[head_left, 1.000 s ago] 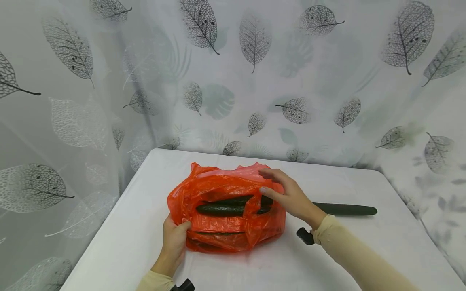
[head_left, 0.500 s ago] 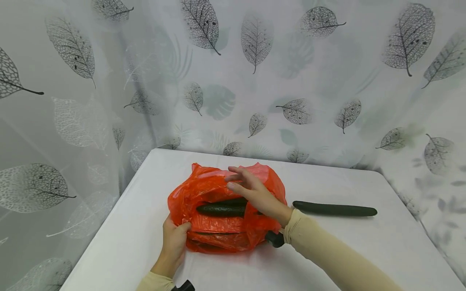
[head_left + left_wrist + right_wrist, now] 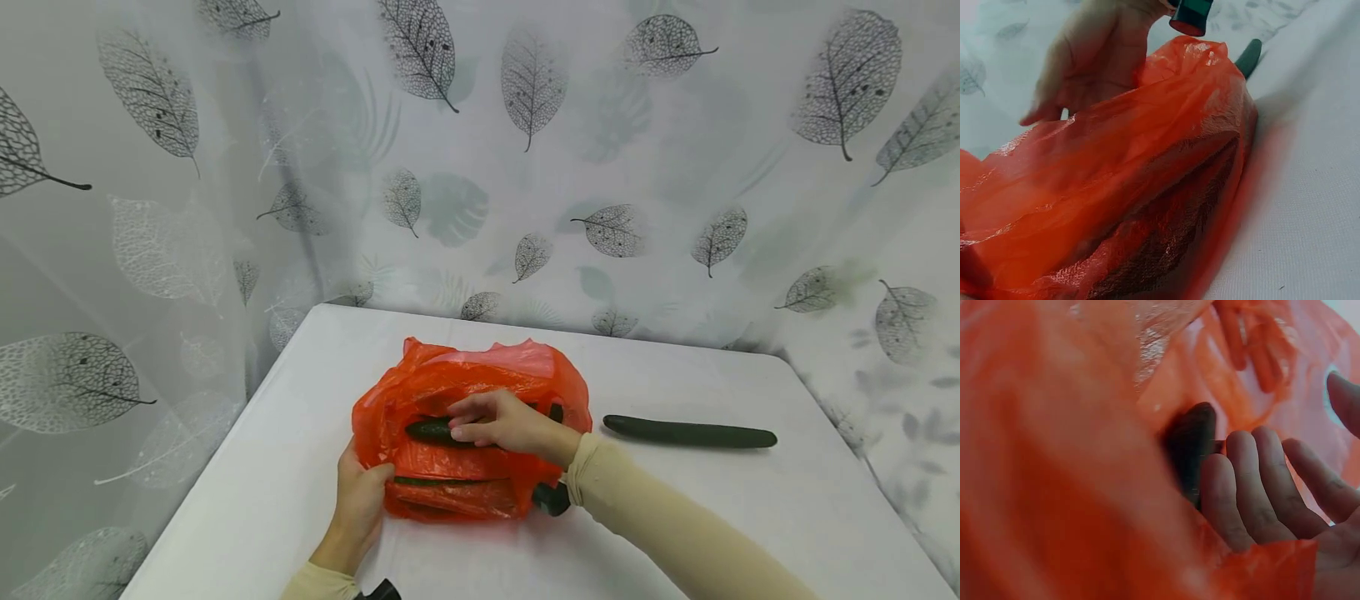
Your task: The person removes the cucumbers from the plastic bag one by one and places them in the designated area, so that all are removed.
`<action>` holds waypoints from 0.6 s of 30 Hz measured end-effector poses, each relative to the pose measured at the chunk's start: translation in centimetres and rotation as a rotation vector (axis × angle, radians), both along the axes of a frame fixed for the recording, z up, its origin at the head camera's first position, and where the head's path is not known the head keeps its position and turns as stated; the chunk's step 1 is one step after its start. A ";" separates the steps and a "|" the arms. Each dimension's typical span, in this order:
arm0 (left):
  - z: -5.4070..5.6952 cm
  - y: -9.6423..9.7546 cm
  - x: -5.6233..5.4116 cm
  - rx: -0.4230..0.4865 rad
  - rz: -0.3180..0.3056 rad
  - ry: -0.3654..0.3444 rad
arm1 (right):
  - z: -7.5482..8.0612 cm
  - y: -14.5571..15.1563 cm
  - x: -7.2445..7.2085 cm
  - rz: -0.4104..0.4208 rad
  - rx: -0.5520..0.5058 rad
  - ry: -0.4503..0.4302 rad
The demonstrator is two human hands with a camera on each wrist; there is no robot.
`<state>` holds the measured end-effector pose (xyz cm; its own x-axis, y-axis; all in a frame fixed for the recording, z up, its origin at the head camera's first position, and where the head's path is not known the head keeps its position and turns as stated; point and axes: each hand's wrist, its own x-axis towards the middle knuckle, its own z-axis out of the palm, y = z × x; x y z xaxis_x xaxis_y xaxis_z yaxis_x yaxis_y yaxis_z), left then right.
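Note:
A red plastic bag (image 3: 540, 362) lies with its mouth towards me, and dark green cucumbers show inside. My left hand (image 3: 360, 492) grips the bag's left edge, thumb on the near side; its fingers show through the film in the right wrist view. My right hand (image 3: 510, 423) reaches into the bag's mouth, fingertips at one cucumber (image 3: 429, 430). In the right wrist view the fingers lie beside the dark cucumber (image 3: 1190, 447), with the thumb held apart. Much of the bag's contents is hidden by red film and my right hand.
Another long cucumber (image 3: 690, 432) lies on the white table (image 3: 675, 517), right of the bag. A leaf-patterned curtain (image 3: 570, 183) hangs behind the table and along its sides. Dark cameras are strapped at both wrists.
My right hand has moved left from the bag's right side, over its top, then down into the mouth to the cucumber. My left hand keeps its grip on the bag.

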<state>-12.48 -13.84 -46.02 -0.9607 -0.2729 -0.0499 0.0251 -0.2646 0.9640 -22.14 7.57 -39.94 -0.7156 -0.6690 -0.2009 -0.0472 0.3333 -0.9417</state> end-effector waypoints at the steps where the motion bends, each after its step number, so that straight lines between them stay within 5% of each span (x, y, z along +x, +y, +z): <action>1: 0.0 0.0 0.0 0.000 -0.006 0.003 | -0.2 0.0 0.1 0.005 0.015 0.017; 18: 0.0 0.4 1.1 -0.050 0.005 0.004 | -3.1 0.6 1.0 0.068 0.145 0.092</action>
<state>-11.41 -13.47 -46.02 -0.9597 -0.2793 -0.0322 0.0302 -0.2165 0.9758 -21.11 8.21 -43.02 -0.6893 -0.6854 -0.2348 -0.1579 0.4585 -0.8746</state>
